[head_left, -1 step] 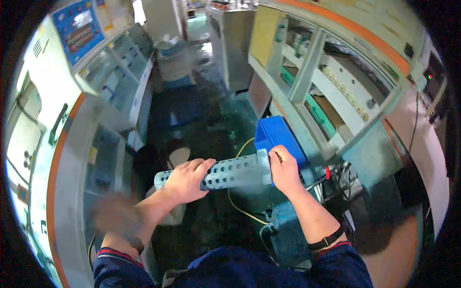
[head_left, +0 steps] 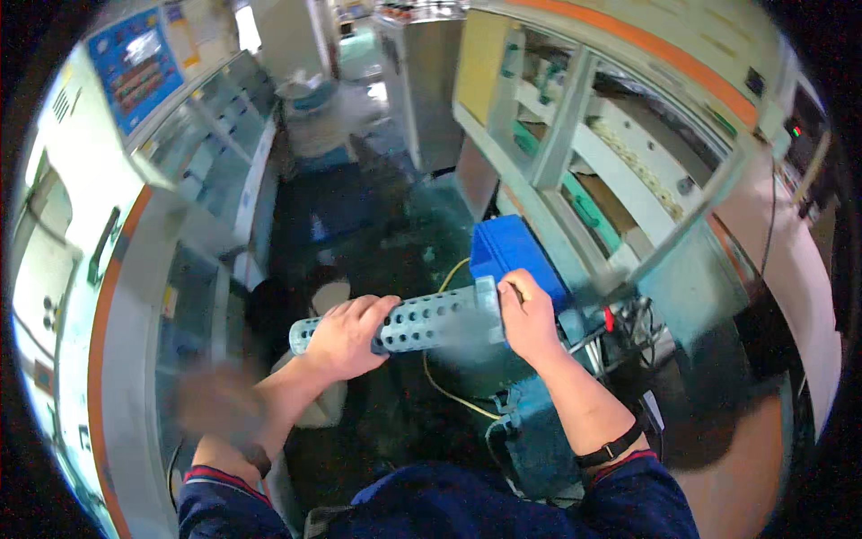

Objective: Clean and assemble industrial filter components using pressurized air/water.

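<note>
A grey-blue perforated tube [head_left: 422, 321] with rows of round holes is held level across the space before me. A wider square-looking flange [head_left: 488, 310] forms its right end. My left hand [head_left: 348, 337] is closed over the tube, left of its middle, and hides part of it. My right hand [head_left: 527, 317] is closed on the flange at the other end, thumb on top. A smear in the picture blurs the tube's underside near the flange.
A blue plastic bin [head_left: 519, 256] stands just beyond my right hand. Windowed machines flank the aisle, the right one with a glazed frame [head_left: 561, 117]. A yellowish hose [head_left: 440, 384] runs along the dark floor. Cables [head_left: 648, 337] lie at the right, by a teal box [head_left: 539, 431].
The surroundings have shifted slightly to the left in the picture. Both hands keep the same hold on the perforated tube.
</note>
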{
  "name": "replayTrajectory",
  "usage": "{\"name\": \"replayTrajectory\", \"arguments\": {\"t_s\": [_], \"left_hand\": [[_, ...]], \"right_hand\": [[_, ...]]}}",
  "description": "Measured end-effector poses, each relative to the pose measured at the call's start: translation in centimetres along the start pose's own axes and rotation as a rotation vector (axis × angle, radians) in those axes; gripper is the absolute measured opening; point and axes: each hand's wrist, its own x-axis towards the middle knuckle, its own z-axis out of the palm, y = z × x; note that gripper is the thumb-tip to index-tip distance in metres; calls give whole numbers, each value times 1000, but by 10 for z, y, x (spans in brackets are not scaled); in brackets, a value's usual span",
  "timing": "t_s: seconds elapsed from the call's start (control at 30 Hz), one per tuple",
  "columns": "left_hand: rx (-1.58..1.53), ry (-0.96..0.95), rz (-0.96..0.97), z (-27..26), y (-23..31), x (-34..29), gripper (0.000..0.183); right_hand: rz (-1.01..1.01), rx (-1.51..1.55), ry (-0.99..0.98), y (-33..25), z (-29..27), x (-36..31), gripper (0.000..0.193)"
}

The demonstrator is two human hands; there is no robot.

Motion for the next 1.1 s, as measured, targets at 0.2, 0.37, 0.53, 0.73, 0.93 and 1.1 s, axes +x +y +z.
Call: {"name": "replayTrajectory", "arguments": {"t_s": [0.2, 0.37, 0.53, 0.73, 0.93, 1.1], "left_hand": [[-362, 527, -124, 46, 29, 46, 73], [-2180, -369, -738, 92, 81, 90, 83], [-2276, -424, -723, 159, 47, 126, 65], [-2188, -527, -932, 170, 58, 134, 60], [-2010, -486, -829, 198, 34, 126, 46], [-1875, -521, -938, 182, 55, 126, 46]], "right_hand": [[-106, -88, 358, -2, -43, 8, 16], [-207, -345, 399, -1, -28, -23, 32], [-280, -401, -4, 8, -7, -88, 57], [760, -1023, 421, 115, -169, -331, 67], [1475, -750, 119, 155, -202, -513, 77], [1021, -1219, 419, 152, -202, -470, 87]]}}
